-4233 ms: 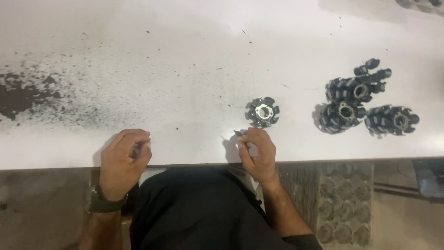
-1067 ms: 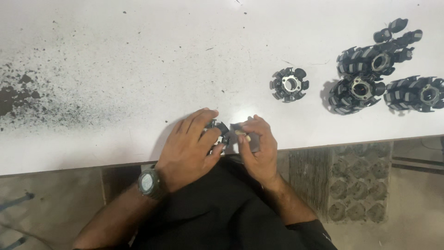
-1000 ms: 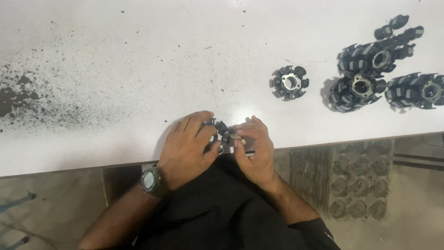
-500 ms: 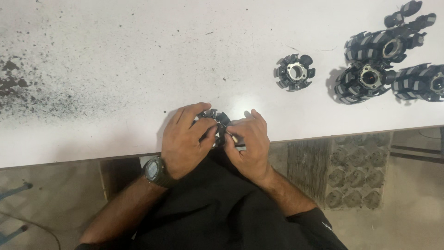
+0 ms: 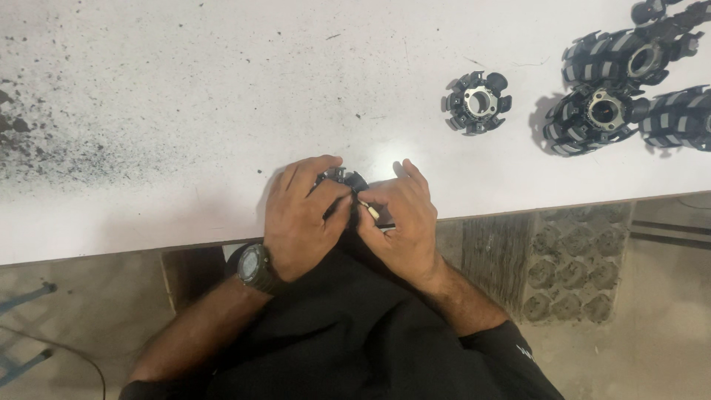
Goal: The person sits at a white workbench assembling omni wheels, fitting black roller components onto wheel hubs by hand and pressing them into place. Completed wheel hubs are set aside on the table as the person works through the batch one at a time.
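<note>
Stator core point(image 5: 342, 180) sits at the table point(image 5: 185, 89) edge, my left hand point(image 5: 302, 216) closed around it, right hand point(image 5: 400, 222) pinching a small pale-tipped piece point(image 5: 369, 210) against it. Slip risk: either drops off the edge into my lap.

Black toothed part point(image 5: 342, 180) mostly hidden, perhaps gripped, under both hands point(image 5: 348, 218)

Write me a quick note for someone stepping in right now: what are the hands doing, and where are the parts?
Left hand: closed around a small black toothed ring part at the white table's near edge.
Right hand: pinching a thin pale-tipped piece against that part.
Set aside: one loose black ring with a metal centre, and further right a cluster of three larger black wheels.
Done or left: the held part is in hand; its fit cannot be seen.
</note>
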Demonstrator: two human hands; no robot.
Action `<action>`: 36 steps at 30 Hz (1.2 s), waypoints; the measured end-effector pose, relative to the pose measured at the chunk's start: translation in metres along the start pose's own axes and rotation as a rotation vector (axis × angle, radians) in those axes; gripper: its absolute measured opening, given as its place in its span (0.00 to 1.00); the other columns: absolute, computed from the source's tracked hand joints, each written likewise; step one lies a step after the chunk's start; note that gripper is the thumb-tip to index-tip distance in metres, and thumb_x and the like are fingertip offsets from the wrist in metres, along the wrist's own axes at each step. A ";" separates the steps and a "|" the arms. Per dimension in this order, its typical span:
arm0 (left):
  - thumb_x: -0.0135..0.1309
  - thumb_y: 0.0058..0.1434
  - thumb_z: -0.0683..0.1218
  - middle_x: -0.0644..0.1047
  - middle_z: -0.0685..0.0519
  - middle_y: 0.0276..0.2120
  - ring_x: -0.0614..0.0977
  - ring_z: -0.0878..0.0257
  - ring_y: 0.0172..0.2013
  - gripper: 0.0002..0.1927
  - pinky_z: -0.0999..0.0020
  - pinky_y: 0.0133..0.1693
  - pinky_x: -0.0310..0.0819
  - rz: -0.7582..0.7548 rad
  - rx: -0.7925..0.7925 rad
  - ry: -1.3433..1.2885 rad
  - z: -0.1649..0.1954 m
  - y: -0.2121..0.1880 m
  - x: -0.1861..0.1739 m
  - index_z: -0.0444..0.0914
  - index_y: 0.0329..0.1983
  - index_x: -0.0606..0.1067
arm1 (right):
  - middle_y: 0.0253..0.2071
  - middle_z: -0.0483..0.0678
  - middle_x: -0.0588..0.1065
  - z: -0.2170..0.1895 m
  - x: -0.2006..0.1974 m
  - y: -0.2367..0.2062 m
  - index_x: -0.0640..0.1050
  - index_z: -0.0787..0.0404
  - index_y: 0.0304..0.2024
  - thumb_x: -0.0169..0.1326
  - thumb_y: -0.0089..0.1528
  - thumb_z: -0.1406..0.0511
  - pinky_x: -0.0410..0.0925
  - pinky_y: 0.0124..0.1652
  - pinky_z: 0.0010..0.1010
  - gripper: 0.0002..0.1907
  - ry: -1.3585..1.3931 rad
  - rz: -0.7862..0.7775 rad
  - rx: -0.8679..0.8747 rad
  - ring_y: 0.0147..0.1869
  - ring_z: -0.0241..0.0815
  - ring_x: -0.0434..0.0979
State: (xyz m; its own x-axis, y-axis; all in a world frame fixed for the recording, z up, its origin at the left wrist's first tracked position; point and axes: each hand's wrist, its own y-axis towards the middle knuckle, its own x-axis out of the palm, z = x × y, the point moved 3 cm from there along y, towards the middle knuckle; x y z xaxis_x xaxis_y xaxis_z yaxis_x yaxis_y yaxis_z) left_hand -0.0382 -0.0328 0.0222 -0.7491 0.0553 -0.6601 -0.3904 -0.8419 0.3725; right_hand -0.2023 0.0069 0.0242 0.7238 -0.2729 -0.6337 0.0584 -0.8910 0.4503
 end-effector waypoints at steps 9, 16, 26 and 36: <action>0.61 0.55 0.39 0.76 0.49 0.53 0.76 0.51 0.54 0.07 0.50 0.57 0.67 0.067 -0.013 0.032 -0.002 -0.003 0.009 0.37 0.34 0.75 | 0.39 0.45 0.77 0.001 0.000 -0.003 0.76 0.59 0.41 0.63 0.57 0.73 0.60 0.71 0.55 0.12 -0.005 -0.020 0.018 0.44 0.44 0.79; 0.60 0.54 0.40 0.76 0.49 0.53 0.76 0.52 0.55 0.06 0.51 0.56 0.66 0.053 -0.023 0.037 -0.003 -0.002 0.010 0.37 0.33 0.74 | 0.39 0.45 0.78 -0.002 -0.001 -0.004 0.77 0.59 0.40 0.64 0.56 0.74 0.59 0.72 0.55 0.12 -0.049 0.013 -0.044 0.44 0.44 0.79; 0.60 0.57 0.40 0.75 0.49 0.54 0.76 0.53 0.56 0.07 0.52 0.58 0.67 0.057 -0.019 0.020 -0.006 -0.006 0.012 0.37 0.37 0.75 | 0.39 0.45 0.78 -0.006 -0.002 -0.002 0.78 0.58 0.41 0.65 0.57 0.74 0.60 0.72 0.52 0.12 -0.104 -0.043 -0.065 0.46 0.45 0.79; 0.60 0.61 0.45 0.74 0.45 0.58 0.75 0.50 0.57 0.09 0.49 0.56 0.66 -0.094 0.028 0.129 -0.006 0.020 -0.017 0.37 0.43 0.78 | 0.41 0.47 0.78 0.005 -0.001 -0.006 0.75 0.60 0.43 0.60 0.60 0.73 0.60 0.71 0.56 0.11 0.015 0.056 0.001 0.46 0.47 0.79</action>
State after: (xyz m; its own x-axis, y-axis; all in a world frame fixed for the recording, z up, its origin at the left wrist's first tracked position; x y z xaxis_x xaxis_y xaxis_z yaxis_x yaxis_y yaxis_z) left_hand -0.0306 -0.0541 0.0369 -0.6340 0.0625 -0.7708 -0.4722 -0.8206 0.3219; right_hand -0.2067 0.0112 0.0193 0.7364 -0.3171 -0.5977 0.0162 -0.8748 0.4841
